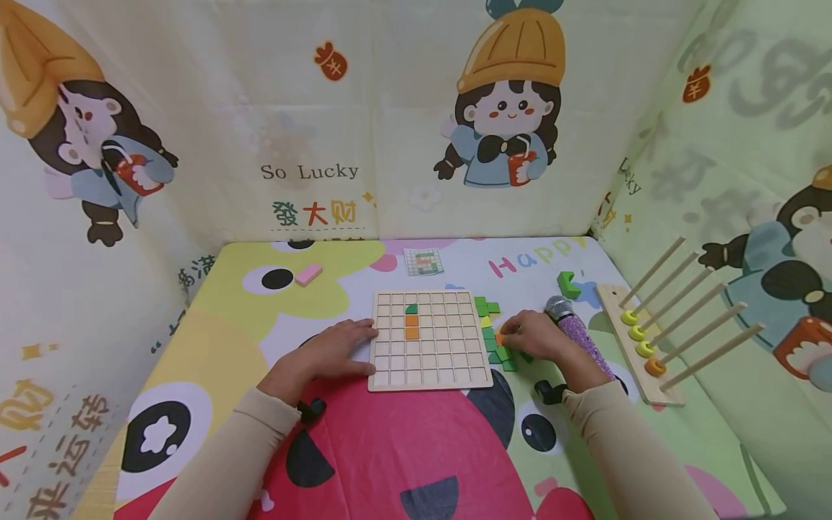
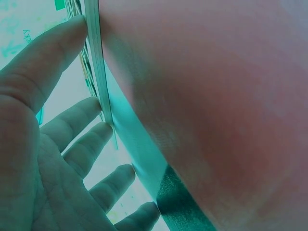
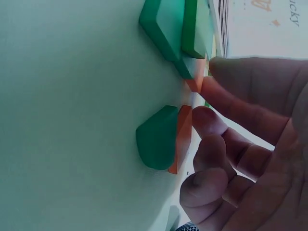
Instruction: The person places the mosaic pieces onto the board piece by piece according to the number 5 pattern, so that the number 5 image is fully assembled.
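Sleeved arms reach in: left hand flat, steadying the grid board at nine o'clock, right hand pinching an orange tile at three.

A table covered by a bright cartoon-printed cloth carries everything; on it lie a wooden grid board, a heap of green and orange tiles just beside the board's right edge, a pink block, a small pattern card, a green piece, a glittery microphone and a wooden peg rack with rings.
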`<state>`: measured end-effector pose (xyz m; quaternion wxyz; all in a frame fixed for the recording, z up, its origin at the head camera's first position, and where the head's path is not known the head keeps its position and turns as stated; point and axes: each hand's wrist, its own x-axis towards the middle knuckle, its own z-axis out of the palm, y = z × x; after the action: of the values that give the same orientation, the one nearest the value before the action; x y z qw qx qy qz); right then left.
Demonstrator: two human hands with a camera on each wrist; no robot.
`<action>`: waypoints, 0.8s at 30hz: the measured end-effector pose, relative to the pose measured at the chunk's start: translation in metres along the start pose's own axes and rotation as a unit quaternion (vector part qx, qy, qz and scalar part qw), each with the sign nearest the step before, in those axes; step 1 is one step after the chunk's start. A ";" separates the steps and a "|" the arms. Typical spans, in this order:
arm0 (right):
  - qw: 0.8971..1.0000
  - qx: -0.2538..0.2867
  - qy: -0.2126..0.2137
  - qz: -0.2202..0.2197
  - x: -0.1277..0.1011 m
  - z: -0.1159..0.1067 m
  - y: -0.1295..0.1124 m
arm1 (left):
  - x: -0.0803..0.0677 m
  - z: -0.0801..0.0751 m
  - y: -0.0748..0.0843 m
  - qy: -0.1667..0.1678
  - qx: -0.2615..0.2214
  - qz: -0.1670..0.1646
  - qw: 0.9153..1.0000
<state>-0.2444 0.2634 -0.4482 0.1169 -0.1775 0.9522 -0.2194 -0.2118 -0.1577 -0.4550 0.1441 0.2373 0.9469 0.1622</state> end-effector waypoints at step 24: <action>1.000 -0.014 0.013 0.017 -0.002 0.002 -0.003 | -0.001 0.000 0.001 0.000 -0.010 -0.008 1.000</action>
<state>-0.2411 0.2606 -0.4479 0.1060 -0.1602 0.9594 -0.2065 -0.2105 -0.1573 -0.4544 0.1481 0.2284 0.9471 0.1702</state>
